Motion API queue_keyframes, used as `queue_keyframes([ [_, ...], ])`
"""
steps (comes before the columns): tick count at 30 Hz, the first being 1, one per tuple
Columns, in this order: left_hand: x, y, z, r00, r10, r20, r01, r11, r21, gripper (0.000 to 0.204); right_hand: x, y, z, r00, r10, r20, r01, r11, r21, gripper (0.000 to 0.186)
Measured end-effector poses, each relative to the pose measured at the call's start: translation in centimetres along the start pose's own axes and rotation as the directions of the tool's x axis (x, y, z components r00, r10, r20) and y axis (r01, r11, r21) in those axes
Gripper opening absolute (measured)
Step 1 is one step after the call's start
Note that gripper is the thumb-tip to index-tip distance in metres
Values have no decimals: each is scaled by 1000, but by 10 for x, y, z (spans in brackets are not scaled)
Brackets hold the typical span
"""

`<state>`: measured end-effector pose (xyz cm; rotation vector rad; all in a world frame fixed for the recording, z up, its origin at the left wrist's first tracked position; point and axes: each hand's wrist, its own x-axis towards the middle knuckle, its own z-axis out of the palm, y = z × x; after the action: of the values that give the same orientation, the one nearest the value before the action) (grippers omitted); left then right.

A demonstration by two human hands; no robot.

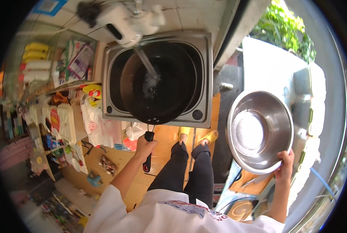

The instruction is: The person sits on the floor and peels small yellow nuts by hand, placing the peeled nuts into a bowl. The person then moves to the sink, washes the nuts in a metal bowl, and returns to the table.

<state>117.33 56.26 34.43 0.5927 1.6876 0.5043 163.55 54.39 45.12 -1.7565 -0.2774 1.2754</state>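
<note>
A black wok (165, 99) sits in the steel sink (202, 77), with water streaming into it from a white tap (121, 29). My left hand (146, 147) is closed around the wok's black handle, which points toward me past the sink's front edge. My right hand (283, 163) grips the rim of a shiny steel bowl (278, 128), held out to the right of the sink and tilted so its inside shows.
Shelves with packets (76, 64), bags (95, 124) and other clutter line the left side. A dark counter (228, 101) and white surface (263, 70) lie to the right, green plants (278, 27) beyond. My feet in yellow slippers (207, 139) stand on a wooden floor below.
</note>
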Motion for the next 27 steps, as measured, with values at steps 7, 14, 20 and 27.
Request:
queue_keyframes([
  [7, 7, 1, 7, 999, 41, 28, -40, 998, -43, 13, -41, -23, 24, 982, -188, -36, 188, 982, 6, 14],
  [14, 7, 5, 5, 997, 75, -5, -75, 993, 87, 14, -86, -22, 30, 976, -206, -68, 209, 977, 32, 9],
  [20, 10, 4, 10, 1000, 26, -15, -25, 998, 57, 16, -113, -9, 28, 971, -208, -121, 220, 971, 95, 8],
  [27, 0, -1, -13, 996, 60, -58, -48, 979, 198, 15, -131, 1, 30, 959, -212, -187, 235, 965, 114, 10],
])
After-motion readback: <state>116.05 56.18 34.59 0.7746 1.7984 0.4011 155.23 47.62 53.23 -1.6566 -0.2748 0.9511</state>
